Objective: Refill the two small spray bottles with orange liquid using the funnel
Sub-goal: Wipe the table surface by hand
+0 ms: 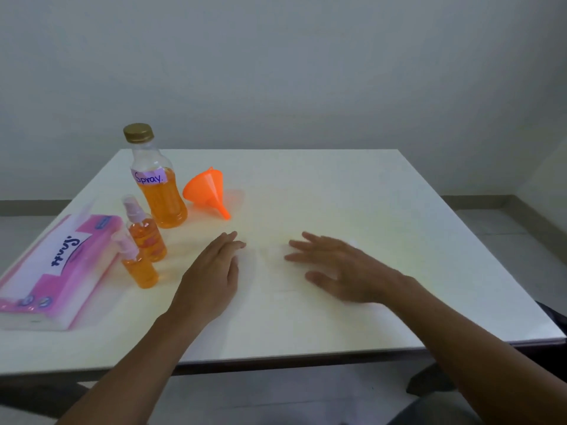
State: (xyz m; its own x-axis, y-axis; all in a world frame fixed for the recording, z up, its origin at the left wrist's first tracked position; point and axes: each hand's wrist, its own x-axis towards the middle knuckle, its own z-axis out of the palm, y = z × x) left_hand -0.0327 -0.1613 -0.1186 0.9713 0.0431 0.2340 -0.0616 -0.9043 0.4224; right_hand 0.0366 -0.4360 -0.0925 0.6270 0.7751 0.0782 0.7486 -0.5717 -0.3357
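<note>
Orange liquid shows in 2 small bottles at centre left of the frame: the rear spray bottle (144,234) stands just beside the front spray bottle (139,269) on the white tabletop (337,194). Behind them stands the capped big bottle (159,191) labelled "Spray". The funnel (205,191) lies on its side to the right of it. At far left lies a pink tissue pack (58,265). Your left hand (214,271) and right hand (337,268) lie flat with straight fingers, holding nothing.

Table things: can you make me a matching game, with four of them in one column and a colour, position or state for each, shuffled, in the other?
1 funnel
2 large bottle
3 tissue pack
4 right hand

a pink, farthest left
b open, holding nothing
c lying on its side
d upright, gold cap on

Pairs: 1-c, 2-d, 3-a, 4-b
</note>
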